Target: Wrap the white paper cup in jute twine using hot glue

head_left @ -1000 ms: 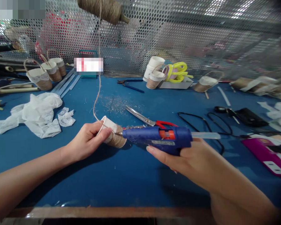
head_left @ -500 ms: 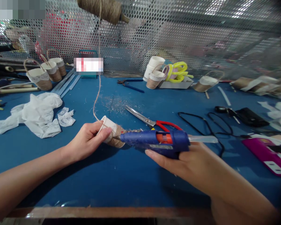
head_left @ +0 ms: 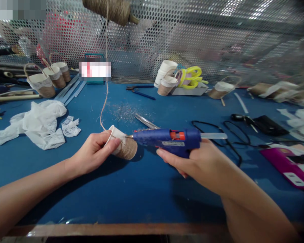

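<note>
A white paper cup (head_left: pixel 128 148), its lower part wrapped in brown twine, lies tilted in my left hand (head_left: pixel 97 148). My thumb and fingers pinch it at the rim, where the twine (head_left: pixel 104 104) comes down from a spool (head_left: pixel 111 10) above. My right hand (head_left: pixel 192 158) grips a blue hot glue gun (head_left: pixel 164 139) with a clear glue stick (head_left: pixel 214 135) out of its back. The gun's nozzle is at the cup's upper side, by the twine's edge. Behind the gun lie scissors (head_left: pixel 145 120), their handles mostly hidden.
Lace scraps (head_left: pixel 38 121) lie on the left of the blue table (head_left: pixel 131 206). Finished-looking twine cups with handles (head_left: pixel 43 86) stand at the back left. Pliers (head_left: pixel 142 91), stacked white cups (head_left: pixel 164 72) and a yellow coil (head_left: pixel 191 77) sit further back. A black cord (head_left: pixel 218 126) and purple pouch (head_left: pixel 283 165) lie right.
The glue gun has moved up from the cup's near side to its upper side, uncovering more of the twine wrap and covering the scissors' handles. My left hand stays nearly still.
</note>
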Demonstrator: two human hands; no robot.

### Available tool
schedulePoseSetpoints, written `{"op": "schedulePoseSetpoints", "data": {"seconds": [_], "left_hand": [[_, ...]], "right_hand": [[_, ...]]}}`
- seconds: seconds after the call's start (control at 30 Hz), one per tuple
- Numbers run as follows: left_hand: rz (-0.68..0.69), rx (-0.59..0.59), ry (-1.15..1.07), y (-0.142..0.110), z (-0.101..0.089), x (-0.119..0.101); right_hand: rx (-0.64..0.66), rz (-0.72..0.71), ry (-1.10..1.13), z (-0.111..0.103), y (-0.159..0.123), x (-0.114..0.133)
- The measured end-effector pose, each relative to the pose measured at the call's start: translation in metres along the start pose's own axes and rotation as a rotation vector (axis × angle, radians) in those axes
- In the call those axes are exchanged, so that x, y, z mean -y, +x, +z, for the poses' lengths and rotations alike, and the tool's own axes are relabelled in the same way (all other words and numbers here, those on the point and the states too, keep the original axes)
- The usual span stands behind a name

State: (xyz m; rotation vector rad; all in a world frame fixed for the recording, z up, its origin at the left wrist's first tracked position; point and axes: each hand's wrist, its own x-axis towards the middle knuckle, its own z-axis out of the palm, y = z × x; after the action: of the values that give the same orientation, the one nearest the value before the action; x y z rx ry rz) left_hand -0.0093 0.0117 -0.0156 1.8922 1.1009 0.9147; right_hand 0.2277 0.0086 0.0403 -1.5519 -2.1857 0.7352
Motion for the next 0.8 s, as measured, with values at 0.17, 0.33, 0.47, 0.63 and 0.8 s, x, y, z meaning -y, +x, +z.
{"op": "schedulePoseSetpoints", "data": {"seconds": [0.17,0.33,0.47,0.63,0.8], "left_hand": [[0.020,-0.011,0.014,0.001,0.000,-0.002],[0.023,-0.008,0.021,0.001,0.000,-0.003],[0.008,-0.001,0.017,0.000,0.000,0.000],[0.009,-0.031,0.020,0.000,0.000,0.001],[0.024,-0.057,0.003,0.000,0.000,-0.001]], "right_hand": [[0.080,0.084,-0.033,0.000,0.004,0.004],[0.091,0.172,0.089,0.002,0.007,0.008],[0.127,0.131,0.143,0.003,0.008,0.007],[0.063,0.104,0.266,-0.004,0.013,0.002],[-0.268,0.240,0.113,-0.021,0.039,-0.016]]}}
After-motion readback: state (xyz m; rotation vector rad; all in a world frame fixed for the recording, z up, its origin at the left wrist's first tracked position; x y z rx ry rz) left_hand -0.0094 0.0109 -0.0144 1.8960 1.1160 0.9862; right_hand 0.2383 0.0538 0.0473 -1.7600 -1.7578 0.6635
